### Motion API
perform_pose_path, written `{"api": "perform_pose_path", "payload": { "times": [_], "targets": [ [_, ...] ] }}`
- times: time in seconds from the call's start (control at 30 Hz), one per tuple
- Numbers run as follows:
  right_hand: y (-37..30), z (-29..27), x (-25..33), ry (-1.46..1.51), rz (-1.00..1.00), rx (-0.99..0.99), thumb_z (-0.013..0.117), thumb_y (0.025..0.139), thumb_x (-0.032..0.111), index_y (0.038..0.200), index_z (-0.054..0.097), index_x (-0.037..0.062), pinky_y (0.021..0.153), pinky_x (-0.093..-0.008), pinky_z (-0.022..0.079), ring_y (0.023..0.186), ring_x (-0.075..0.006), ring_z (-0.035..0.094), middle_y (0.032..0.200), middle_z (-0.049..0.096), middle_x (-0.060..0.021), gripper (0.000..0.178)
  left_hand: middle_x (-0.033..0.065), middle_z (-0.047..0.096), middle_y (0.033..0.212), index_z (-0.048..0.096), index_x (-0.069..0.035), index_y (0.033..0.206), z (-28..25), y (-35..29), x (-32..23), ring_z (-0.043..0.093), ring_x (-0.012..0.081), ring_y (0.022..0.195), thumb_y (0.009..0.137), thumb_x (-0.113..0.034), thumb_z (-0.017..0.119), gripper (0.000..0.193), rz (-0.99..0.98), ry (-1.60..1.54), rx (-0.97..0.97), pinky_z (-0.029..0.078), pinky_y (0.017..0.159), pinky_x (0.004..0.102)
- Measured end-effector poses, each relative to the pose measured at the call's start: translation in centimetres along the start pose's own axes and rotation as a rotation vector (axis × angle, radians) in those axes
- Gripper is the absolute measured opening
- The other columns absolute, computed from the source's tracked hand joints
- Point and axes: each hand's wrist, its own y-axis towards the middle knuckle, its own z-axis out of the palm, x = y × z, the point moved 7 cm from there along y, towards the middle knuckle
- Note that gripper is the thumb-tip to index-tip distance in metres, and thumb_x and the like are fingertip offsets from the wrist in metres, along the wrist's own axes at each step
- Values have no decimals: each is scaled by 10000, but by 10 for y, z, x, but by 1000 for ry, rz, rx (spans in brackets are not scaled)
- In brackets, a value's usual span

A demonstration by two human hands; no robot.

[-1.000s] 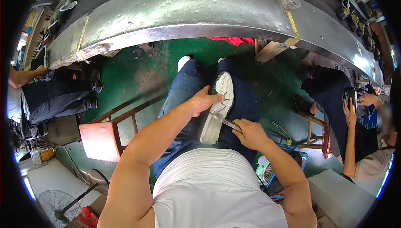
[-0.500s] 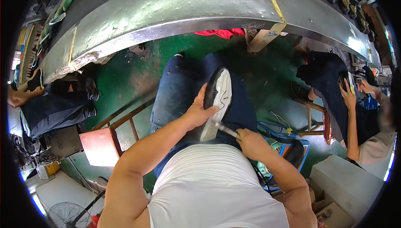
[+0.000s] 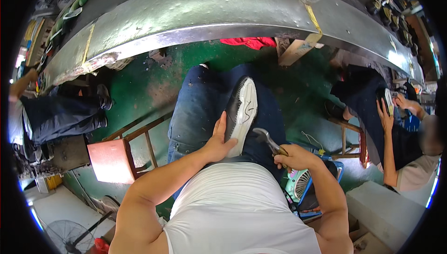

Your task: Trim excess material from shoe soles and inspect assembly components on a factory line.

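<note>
A shoe (image 3: 246, 107) rests sole up on my blue-trousered thighs, its toe pointing away from me. It has a dark upper and a pale sole with a dark wavy line along it. My left hand (image 3: 219, 143) grips its left side near the heel, fingers along the upper and thumb across the sole. To the right of the shoe, my right hand (image 3: 294, 156) is closed round a metal hand tool (image 3: 266, 136) with a curved head, like a hammer or pincers. The tool's head is apart from the sole.
A long metal-topped bench (image 3: 195, 9) spans the far side. Wooden stools (image 3: 109, 158) stand left and right. Co-workers sit at both sides; the right one handles a shoe (image 3: 389, 101). A green fan (image 3: 298, 184) is beside my right forearm.
My right hand has moved right and turned, bringing the tool's head away from the sole. My left hand has slid slightly toward the heel; the shoe stays on my lap.
</note>
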Motion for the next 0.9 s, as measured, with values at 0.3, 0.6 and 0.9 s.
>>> {"api": "perform_pose_path", "payload": {
  "times": [0.3, 0.6, 0.9],
  "targets": [
    [46, 0, 32, -407, -283, -418, 528, 1004, 365, 988, 613, -12, 760, -473, 522, 826, -432, 667, 857, 681, -242, 387, 233, 283, 1587, 68, -22, 1590, -15, 5, 2, 338, 303, 1445, 910, -221, 695, 946, -39, -121, -3, 282, 1176, 356],
    [-8, -75, 42, -88, -413, -659, 587, 973, 297, 1003, 640, -6, 697, -353, 526, 719, -264, 687, 771, 679, -136, 309, 167, 386, 1557, 214, -81, 1584, -104, -30, -102, 496, 315, 1345, 917, -78, 642, 793, 127, -1039, -8, 418, 1096, 492],
    [-37, -168, 137, -302, -522, -899, 711, 872, 285, 1087, 650, 11, 675, -393, 516, 702, -340, 650, 786, 649, -157, 354, 172, 583, 1371, 280, -86, 1570, -260, 186, -338, 625, 245, 1174, 919, -69, 641, 745, 396, -272, -227, 503, 996, 374]
  ]
}}
